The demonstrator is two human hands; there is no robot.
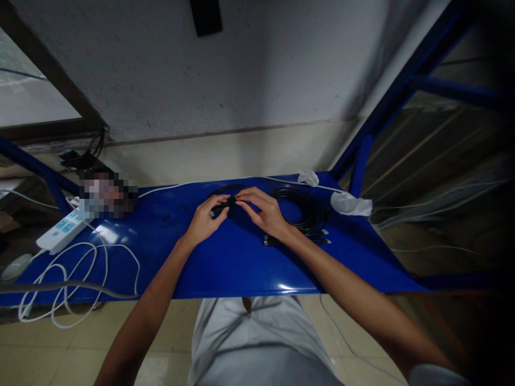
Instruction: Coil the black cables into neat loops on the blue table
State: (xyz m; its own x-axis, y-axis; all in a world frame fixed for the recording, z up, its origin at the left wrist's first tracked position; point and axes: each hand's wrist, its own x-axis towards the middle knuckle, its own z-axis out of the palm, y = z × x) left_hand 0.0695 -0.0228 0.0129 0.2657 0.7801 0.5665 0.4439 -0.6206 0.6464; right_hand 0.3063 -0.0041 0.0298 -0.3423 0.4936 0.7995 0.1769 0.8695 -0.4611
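Note:
A black cable (226,188) lies in a small loop between my hands, above the blue table. My left hand (204,219) is closed on it with thumb and fingers, and a pale connector end (212,214) shows beneath the fingers. The fingers of my right hand (263,211) pinch the same dark bundle at its right side; the exact part between the fingertips is too small to make out. Just right of that hand rests a pile of coiled black cables (303,206), partly hidden by the hand and wrist, with several plug ends (322,232) pointing outward.
The blue table (237,268) backs onto a wall. A white power strip (64,230) and a loosely looped white cord (94,252) are at the left. Crumpled white pieces (351,204) lie at the back right, near a blue frame post (361,163). A blurred patch covers something at left.

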